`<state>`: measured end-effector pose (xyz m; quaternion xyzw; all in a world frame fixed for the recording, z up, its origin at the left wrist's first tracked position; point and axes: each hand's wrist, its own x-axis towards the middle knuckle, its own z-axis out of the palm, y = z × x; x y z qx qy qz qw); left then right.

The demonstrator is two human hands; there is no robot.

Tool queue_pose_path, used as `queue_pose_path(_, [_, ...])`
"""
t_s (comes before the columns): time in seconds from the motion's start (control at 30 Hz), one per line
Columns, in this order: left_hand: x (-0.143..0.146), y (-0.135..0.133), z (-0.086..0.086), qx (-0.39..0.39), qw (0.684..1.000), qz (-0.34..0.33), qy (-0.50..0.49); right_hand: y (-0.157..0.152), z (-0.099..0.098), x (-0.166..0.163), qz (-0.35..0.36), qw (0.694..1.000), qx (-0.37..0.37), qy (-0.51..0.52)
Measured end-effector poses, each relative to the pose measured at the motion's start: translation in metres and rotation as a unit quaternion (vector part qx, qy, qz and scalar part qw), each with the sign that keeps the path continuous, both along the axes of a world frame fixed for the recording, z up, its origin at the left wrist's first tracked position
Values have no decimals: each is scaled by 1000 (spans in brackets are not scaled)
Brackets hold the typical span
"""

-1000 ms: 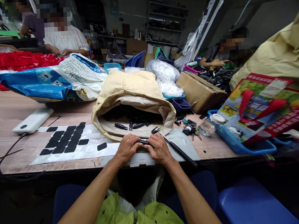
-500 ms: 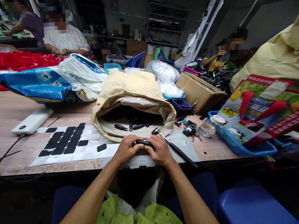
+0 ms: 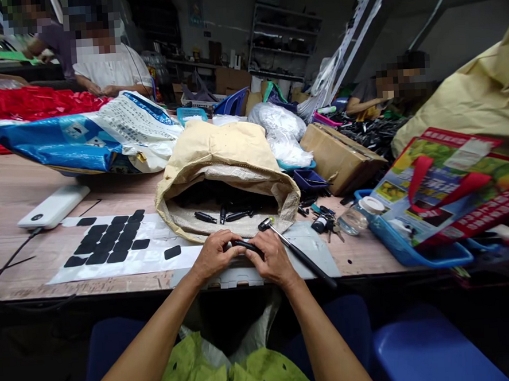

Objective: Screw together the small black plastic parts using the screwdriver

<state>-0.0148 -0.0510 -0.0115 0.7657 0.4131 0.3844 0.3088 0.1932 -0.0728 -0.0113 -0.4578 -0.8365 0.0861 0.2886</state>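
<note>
Both hands hold one slim black tube-like part (image 3: 248, 246) level above the front of the table. My left hand (image 3: 217, 253) grips its left end, and my right hand (image 3: 272, 251) closes round its right end. The fingers hide much of the part, so its exact kind is unclear. Just beyond lies an open beige sack (image 3: 226, 146), its mouth facing me, with several black parts (image 3: 237, 215) inside. A small hammer (image 3: 301, 254) with a black handle rests right of my right hand, on a grey sheet (image 3: 320, 244).
Black square pads (image 3: 111, 239) lie on a white sheet at left, near a white power bank (image 3: 54, 207). A blue basket (image 3: 407, 250), a clear jar (image 3: 353, 220) and keys (image 3: 335, 230) stand at right. A cardboard box (image 3: 341, 153) sits behind. Co-workers sit beyond the table.
My hands stay almost in place, with the black part tilted slightly more down to the right. At the back right, a co-worker's arm and head have shifted.
</note>
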Motion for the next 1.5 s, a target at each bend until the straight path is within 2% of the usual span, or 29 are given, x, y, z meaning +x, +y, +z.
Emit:
queue_pose_path(0.2, [-2, 2, -4, -3, 1000, -12, 18, 2, -2, -1, 29, 999, -6, -28])
queue_pose_path(0.37, [0, -2, 1, -23, 999, -6, -22, 4, -2, 0, 32, 999, -12, -7])
queue_pose_path(0.63, [-1, 0, 1, -51, 996, -56, -38, 4, -1, 1, 61, 998, -18, -14])
queue_pose_path(1.0, [-4, 5, -4, -95, 989, -78, -82, 2, 3, 2, 53, 998, -31, 20])
queue_pose_path(1.33, [-11, 11, -3, -210, 951, -88, -209, 2, 2, 4, 37, 997, -28, 66])
queue_pose_path(1.5, [-15, 10, 5, -246, 937, -102, -227, 0, 6, 3, 25, 997, -15, 72])
